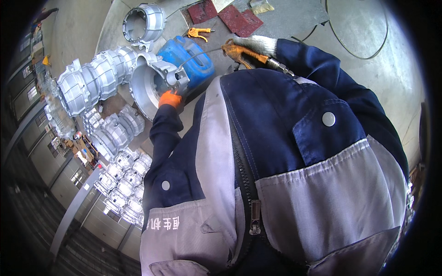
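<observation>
Housing (149,80), a ribbed, round cast-metal shell, dull silver, lies at ten o'clock from the jacket. Left hand (169,99) in an orange glove grips its rim at the casting's five o'clock. Right hand (255,45), in a white knit glove, is closed around an orange air gun (239,53), its thin nozzle reaching toward the housing over a blue plastic can (193,60).
</observation>
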The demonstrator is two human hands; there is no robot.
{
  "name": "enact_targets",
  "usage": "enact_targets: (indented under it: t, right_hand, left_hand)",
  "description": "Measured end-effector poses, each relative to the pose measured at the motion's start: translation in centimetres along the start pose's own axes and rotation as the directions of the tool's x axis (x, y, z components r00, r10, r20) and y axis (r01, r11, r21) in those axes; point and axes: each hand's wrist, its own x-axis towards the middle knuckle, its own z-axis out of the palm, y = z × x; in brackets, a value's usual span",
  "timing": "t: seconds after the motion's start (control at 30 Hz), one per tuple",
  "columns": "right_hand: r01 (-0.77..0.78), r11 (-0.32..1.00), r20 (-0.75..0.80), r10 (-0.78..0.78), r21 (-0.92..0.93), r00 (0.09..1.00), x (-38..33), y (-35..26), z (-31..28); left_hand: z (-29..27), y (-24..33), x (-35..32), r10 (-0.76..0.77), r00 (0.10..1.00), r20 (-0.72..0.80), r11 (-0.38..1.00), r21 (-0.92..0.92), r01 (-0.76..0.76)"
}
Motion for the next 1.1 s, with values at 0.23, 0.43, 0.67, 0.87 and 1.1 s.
enact_targets:
  t: [0.23, 0.43, 0.67, 0.87, 1.1]
  right_hand:
    - [0.096, 0.958, -0.093, -0.125, -0.272, 0.988, 1.4, -0.2, -1.8]
    - [0.149, 0.966, -0.178, -0.188, -0.214, 0.966, 3.3, -2.1, 0.5]
    - [0.125, 0.963, -0.13, -0.159, -0.237, 0.979, 6.0, -3.8, 1.9]
    - [0.068, 0.976, -0.085, -0.087, -0.205, 0.993, 6.6, -4.5, 2.4]
    - [0.149, 0.971, -0.043, -0.159, -0.188, 0.986, 4.2, -6.6, 2.4]
  left_hand:
    - [1.4, 1.8, -0.4, -0.038, 0.994, -0.098, 0.964, -0.267, 0.011]
    - [0.6, 4.4, -1.7, -0.265, 0.957, -0.114, 0.806, -0.572, 0.155]
    - [3.2, 2.4, -4.1, -0.137, 0.956, -0.261, 0.122, -0.962, -0.245]
    - [7.6, -3.0, -7.3, -0.401, 0.875, -0.272, -0.099, -0.937, -0.336]
    - [6.9, -9.7, -4.3, -0.626, 0.738, -0.251, -0.076, -0.923, -0.378]
